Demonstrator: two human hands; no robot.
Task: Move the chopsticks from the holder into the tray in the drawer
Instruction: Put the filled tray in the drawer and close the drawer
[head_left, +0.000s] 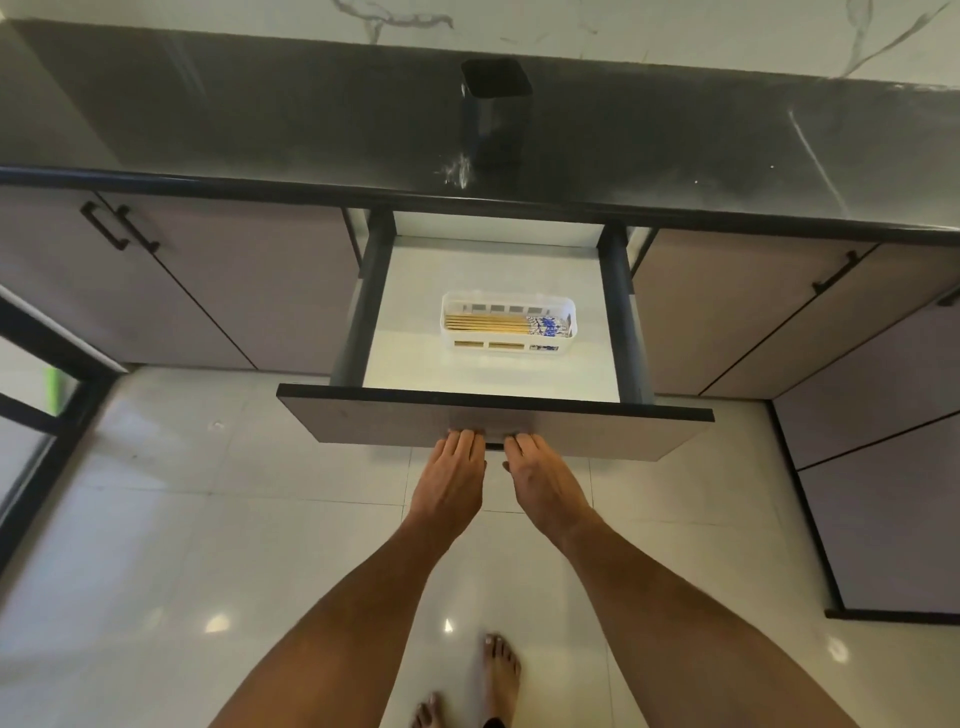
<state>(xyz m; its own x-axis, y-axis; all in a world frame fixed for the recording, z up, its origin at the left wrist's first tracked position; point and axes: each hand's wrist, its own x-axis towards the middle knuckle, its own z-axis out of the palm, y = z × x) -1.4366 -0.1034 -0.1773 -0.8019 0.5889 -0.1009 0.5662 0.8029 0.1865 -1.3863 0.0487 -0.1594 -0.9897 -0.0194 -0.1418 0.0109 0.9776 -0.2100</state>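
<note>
The drawer (493, 421) stands pulled out under the dark counter. Inside it sits a white slotted tray (508, 347) holding several wooden chopsticks (498, 323) with blue-patterned ends, lying side by side. A black square holder (496, 111) stands upright on the counter above the drawer; nothing shows sticking out of it. My left hand (454, 473) and my right hand (540, 475) lie side by side with straight fingers, fingertips touching the lower middle of the drawer's front panel.
The dark stone counter (260, 119) runs across the top, with a marble wall behind. Closed cabinet doors with black handles (111, 228) flank the drawer. Another cabinet (883, 493) juts out at the right. My bare feet (498, 670) stand on the glossy tiled floor.
</note>
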